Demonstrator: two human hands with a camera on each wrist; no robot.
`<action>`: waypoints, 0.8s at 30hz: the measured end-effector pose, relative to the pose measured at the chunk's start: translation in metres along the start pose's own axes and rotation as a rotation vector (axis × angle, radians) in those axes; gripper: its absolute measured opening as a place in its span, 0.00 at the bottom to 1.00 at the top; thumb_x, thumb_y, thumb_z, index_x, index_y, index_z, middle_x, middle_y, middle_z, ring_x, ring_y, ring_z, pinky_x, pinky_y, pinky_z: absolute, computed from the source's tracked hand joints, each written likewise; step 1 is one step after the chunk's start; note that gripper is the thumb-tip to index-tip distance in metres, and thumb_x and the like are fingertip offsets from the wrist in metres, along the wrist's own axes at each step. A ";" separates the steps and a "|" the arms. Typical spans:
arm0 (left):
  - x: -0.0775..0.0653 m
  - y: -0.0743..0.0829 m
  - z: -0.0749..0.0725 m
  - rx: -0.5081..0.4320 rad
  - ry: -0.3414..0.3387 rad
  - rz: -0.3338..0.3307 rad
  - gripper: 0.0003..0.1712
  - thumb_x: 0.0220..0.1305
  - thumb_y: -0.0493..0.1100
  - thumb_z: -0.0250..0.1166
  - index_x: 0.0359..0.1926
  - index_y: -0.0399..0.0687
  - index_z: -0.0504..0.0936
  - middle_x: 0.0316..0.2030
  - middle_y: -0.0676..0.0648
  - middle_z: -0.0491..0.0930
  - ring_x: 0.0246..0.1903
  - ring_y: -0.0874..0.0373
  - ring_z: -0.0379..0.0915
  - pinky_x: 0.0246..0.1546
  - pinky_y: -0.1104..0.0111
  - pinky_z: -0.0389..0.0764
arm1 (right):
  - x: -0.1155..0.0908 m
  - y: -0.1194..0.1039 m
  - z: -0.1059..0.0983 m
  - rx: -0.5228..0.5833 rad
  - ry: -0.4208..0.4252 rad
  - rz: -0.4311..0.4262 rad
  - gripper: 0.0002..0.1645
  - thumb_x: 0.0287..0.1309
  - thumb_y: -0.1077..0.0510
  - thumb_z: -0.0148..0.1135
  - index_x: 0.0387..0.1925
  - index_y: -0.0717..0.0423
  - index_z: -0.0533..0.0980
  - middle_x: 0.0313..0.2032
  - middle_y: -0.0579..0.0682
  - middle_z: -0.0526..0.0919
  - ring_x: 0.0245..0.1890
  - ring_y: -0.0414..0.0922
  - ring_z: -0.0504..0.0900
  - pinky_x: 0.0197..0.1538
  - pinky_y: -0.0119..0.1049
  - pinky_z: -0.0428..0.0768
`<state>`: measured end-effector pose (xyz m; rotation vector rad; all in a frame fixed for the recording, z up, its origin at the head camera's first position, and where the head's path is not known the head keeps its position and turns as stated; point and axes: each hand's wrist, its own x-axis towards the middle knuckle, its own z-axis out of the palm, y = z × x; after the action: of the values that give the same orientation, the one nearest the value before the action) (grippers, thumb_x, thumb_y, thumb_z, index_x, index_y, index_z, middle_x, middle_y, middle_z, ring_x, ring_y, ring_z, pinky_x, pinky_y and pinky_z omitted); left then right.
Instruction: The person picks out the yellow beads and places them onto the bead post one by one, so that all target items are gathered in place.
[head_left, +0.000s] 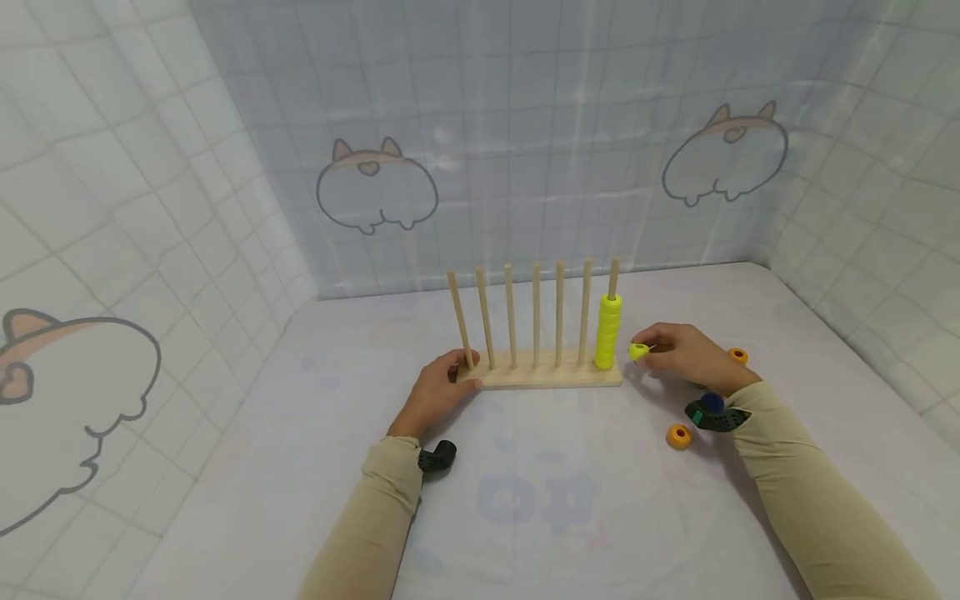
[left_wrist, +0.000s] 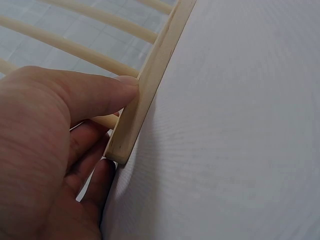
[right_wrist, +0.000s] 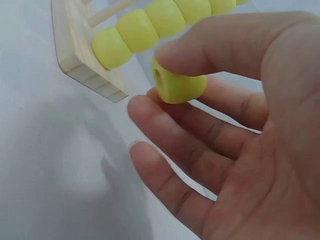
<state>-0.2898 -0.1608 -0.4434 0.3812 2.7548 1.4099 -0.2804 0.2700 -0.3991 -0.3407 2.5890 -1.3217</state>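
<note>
A wooden peg rack [head_left: 551,379] with a row of upright pegs stands on the table. On its rightmost peg sits a stack of yellow beads [head_left: 608,332], the peg's top showing above them. My left hand [head_left: 433,393] grips the rack's left end; in the left wrist view the thumb [left_wrist: 112,92] presses the base's edge, with other fingers around the end. Just right of the stack, my right hand [head_left: 686,354] pinches a loose yellow bead [right_wrist: 182,89] between thumb and fingers. The bead's hole faces the rack in the right wrist view, and the remaining fingers are spread.
One orange bead [head_left: 678,437] lies on the white cloth in front of the right wrist. Another orange bead [head_left: 738,356] rests beyond that wrist. Something blue [head_left: 712,403] shows beside the black wrist strap. Tile-patterned sheets [head_left: 525,133] hang behind and on both sides.
</note>
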 end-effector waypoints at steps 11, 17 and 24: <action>-0.001 0.001 -0.001 -0.007 0.008 0.028 0.22 0.62 0.45 0.71 0.57 0.55 0.80 0.59 0.50 0.78 0.56 0.51 0.75 0.60 0.55 0.71 | -0.001 -0.007 0.000 0.095 0.039 0.024 0.31 0.64 0.54 0.68 0.64 0.62 0.70 0.59 0.59 0.77 0.56 0.54 0.77 0.53 0.45 0.80; -0.001 0.001 0.000 -0.019 0.007 0.038 0.22 0.61 0.45 0.71 0.57 0.55 0.80 0.58 0.51 0.79 0.54 0.52 0.75 0.60 0.56 0.71 | -0.001 -0.007 0.001 0.078 0.073 0.020 0.32 0.64 0.53 0.67 0.65 0.63 0.70 0.59 0.61 0.77 0.52 0.54 0.80 0.51 0.44 0.81; -0.002 0.000 0.001 -0.010 0.016 0.039 0.22 0.61 0.44 0.71 0.57 0.54 0.80 0.57 0.50 0.79 0.53 0.52 0.76 0.59 0.56 0.71 | -0.002 -0.007 -0.001 0.104 0.091 0.011 0.33 0.66 0.51 0.66 0.66 0.61 0.69 0.59 0.61 0.76 0.51 0.57 0.80 0.53 0.47 0.80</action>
<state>-0.2878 -0.1605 -0.4443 0.4278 2.7666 1.4416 -0.2780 0.2675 -0.3931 -0.2537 2.5777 -1.4947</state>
